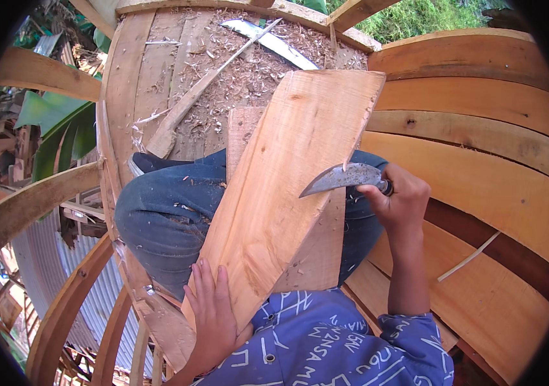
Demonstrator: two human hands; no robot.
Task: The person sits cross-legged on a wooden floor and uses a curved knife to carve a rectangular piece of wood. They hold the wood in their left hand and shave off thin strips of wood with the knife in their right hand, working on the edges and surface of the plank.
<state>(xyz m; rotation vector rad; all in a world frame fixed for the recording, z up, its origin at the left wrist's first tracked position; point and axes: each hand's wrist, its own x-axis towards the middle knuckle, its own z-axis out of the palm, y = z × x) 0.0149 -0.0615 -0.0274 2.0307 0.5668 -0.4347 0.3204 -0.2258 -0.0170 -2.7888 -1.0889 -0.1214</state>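
A long light-brown wooden board [281, 167] lies slantwise across my lap, its wider end pointing away from me. My left hand [213, 309] grips its near end at the left edge, with the fingers laid along the top face. In my right hand [403, 196] is a knife [342, 180] with a curved grey blade and a dark handle. The blade lies over the board's right edge, its tip pointing left, with a small curl of wood beside it. Beneath the long board, a second flat board [316, 260] rests between my legs, partly hidden.
Wood shavings cover the plank floor [158, 71] ahead. A machete-like blade [274, 45] and a long tapered stick [191, 96] lie there. Curved planks form a wall [467, 161] on the right, where a thin stick [469, 257] rests. Bare wooden ribs [72, 309] stand on the left.
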